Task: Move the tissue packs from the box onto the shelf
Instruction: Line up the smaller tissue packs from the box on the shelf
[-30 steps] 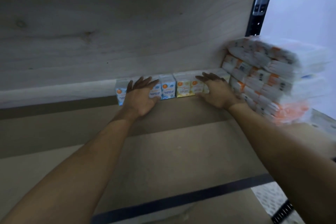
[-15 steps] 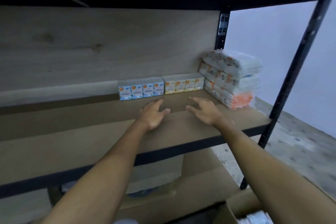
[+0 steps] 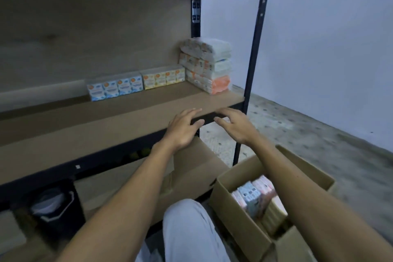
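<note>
The left hand (image 3: 182, 129) and the right hand (image 3: 236, 126) hovered side by side at the front edge of the shelf (image 3: 106, 129), fingers loosely spread and holding nothing. At the back of the shelf stood blue tissue packs (image 3: 116, 89) and yellow tissue packs (image 3: 163, 77) in a row, beside a stack of wrapped packs (image 3: 209, 66). More tissue packs (image 3: 253, 195) sat in the open cardboard box (image 3: 240, 225) on the floor, lower right.
</note>
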{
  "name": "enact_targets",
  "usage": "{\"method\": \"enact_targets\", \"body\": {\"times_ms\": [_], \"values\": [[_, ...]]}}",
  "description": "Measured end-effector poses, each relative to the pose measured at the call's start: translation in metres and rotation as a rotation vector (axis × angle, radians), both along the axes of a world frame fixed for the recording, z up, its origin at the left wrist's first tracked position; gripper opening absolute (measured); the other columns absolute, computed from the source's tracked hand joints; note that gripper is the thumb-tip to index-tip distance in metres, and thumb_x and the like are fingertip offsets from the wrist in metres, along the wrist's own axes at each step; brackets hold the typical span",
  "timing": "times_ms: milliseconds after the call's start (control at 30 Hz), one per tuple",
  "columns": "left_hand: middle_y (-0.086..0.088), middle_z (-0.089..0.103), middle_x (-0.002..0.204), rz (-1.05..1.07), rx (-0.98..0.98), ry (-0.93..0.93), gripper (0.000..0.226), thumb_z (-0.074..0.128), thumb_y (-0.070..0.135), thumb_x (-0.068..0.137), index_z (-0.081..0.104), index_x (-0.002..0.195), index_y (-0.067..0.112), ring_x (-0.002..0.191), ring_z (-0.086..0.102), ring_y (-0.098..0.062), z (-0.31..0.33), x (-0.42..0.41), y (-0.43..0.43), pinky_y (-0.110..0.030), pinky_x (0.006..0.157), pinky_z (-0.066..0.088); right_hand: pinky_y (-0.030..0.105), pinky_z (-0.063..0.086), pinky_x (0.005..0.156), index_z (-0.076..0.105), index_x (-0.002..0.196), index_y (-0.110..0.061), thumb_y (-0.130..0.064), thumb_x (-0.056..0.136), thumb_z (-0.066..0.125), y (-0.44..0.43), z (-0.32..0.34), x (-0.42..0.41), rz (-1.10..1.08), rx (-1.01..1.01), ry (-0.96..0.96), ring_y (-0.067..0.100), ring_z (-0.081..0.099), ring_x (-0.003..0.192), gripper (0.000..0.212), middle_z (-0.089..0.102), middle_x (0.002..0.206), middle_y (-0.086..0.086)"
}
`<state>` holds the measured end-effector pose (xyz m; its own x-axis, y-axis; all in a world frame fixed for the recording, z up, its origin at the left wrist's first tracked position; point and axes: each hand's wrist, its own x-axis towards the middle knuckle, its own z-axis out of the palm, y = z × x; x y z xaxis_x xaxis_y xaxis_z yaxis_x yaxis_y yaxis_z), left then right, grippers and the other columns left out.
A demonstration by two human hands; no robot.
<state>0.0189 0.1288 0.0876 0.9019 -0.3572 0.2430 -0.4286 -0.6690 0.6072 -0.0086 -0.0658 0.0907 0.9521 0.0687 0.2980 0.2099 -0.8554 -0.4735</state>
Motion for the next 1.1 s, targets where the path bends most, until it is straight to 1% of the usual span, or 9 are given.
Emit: {"method": "enact_targets", "body": {"times_ms": [133, 200, 400, 533, 633, 733, 833, 1000, 1100], "values": [[0.001, 0.039, 0.15, -0.14, -0.022, 0.043, 0.049, 0.049, 0.04, 0.096, 0.044, 0.142, 0.027, 0.14, 0.033, -0.017, -0.023, -0.015, -0.046, -0.043, 0.116, 0.025, 0.034, 0.03, 0.109, 0.053, 0.135, -0.017, -0.042, 0.098, 0.043, -0.041, -0.024, -0.032, -0.093, 0.004, 0.024, 0.018, 0.042, 0.133, 0.045, 0.05, 0.142, 0.002], [0.001, 0.039, 0.151, -0.18, 0.002, 0.073, 0.05, 0.048, 0.04, 0.096, 0.043, 0.143, 0.025, 0.14, 0.032, -0.017, -0.038, -0.021, -0.067, -0.039, 0.116, 0.024, 0.034, 0.03, 0.109, 0.053, 0.135, -0.016, -0.041, 0.098, 0.045, -0.06, -0.038, -0.043, -0.13, 0.026, 0.059, 0.018, 0.044, 0.132, 0.045, 0.052, 0.141, 0.002], [0.002, 0.035, 0.152, -0.222, 0.059, 0.223, 0.053, 0.048, 0.044, 0.095, 0.038, 0.145, 0.025, 0.14, 0.032, -0.018, -0.087, -0.029, -0.118, -0.041, 0.116, 0.027, 0.031, 0.032, 0.107, 0.052, 0.135, -0.015, -0.035, 0.095, 0.054, -0.102, -0.09, -0.058, -0.227, 0.097, 0.178, 0.018, 0.047, 0.129, 0.045, 0.052, 0.14, 0.003], [0.002, 0.036, 0.152, -0.205, 0.087, 0.321, 0.054, 0.049, 0.044, 0.094, 0.038, 0.144, 0.028, 0.138, 0.034, -0.018, -0.124, -0.032, -0.138, -0.04, 0.114, 0.03, 0.033, 0.036, 0.108, 0.052, 0.135, -0.015, -0.035, 0.093, 0.057, -0.117, -0.134, -0.055, -0.245, 0.112, 0.276, 0.02, 0.048, 0.127, 0.047, 0.054, 0.138, 0.005], [0.0, 0.036, 0.152, -0.19, 0.102, 0.405, 0.054, 0.052, 0.041, 0.094, 0.039, 0.145, 0.027, 0.138, 0.036, -0.019, -0.154, -0.032, -0.149, -0.039, 0.114, 0.029, 0.035, 0.038, 0.107, 0.05, 0.136, -0.017, -0.039, 0.091, 0.059, -0.126, -0.166, -0.052, -0.232, 0.118, 0.345, 0.019, 0.049, 0.126, 0.051, 0.053, 0.139, 0.004], [0.0, 0.035, 0.152, -0.177, 0.128, 0.442, 0.055, 0.053, 0.036, 0.095, 0.038, 0.146, 0.023, 0.14, 0.032, -0.018, -0.18, -0.029, -0.161, -0.033, 0.115, 0.023, 0.034, 0.034, 0.108, 0.05, 0.136, -0.02, -0.041, 0.089, 0.059, -0.137, -0.198, -0.045, -0.213, 0.108, 0.412, 0.016, 0.044, 0.13, 0.052, 0.051, 0.14, 0.0], [-0.005, 0.037, 0.151, -0.181, 0.136, 0.531, 0.057, 0.056, 0.032, 0.094, 0.037, 0.146, 0.016, 0.139, 0.034, -0.019, -0.206, -0.022, -0.173, -0.031, 0.115, 0.025, 0.036, 0.032, 0.11, 0.049, 0.136, -0.024, -0.042, 0.086, 0.062, -0.149, -0.23, -0.032, -0.175, 0.067, 0.474, 0.015, 0.041, 0.133, 0.055, 0.05, 0.141, -0.003], [-0.011, 0.043, 0.143, -0.158, 0.237, 0.601, 0.052, 0.058, 0.027, 0.092, 0.044, 0.14, 0.012, 0.131, 0.042, -0.026, -0.239, -0.003, -0.187, -0.028, 0.104, 0.032, 0.04, 0.035, 0.109, 0.047, 0.137, -0.024, -0.046, 0.074, 0.069, -0.164, -0.276, 0.0, -0.1, 0.025, 0.587, 0.018, 0.043, 0.131, 0.07, 0.049, 0.141, 0.0], [-0.013, 0.037, 0.147, -0.148, 0.314, 0.676, 0.061, 0.06, 0.032, 0.09, 0.036, 0.144, 0.014, 0.135, 0.037, -0.03, -0.255, 0.014, -0.196, -0.034, 0.11, 0.031, 0.043, 0.035, 0.109, 0.042, 0.14, -0.029, -0.054, 0.067, 0.07, -0.17, -0.298, 0.018, -0.057, -0.043, 0.63, 0.02, 0.037, 0.136, 0.082, 0.043, 0.147, 0.0]]}}
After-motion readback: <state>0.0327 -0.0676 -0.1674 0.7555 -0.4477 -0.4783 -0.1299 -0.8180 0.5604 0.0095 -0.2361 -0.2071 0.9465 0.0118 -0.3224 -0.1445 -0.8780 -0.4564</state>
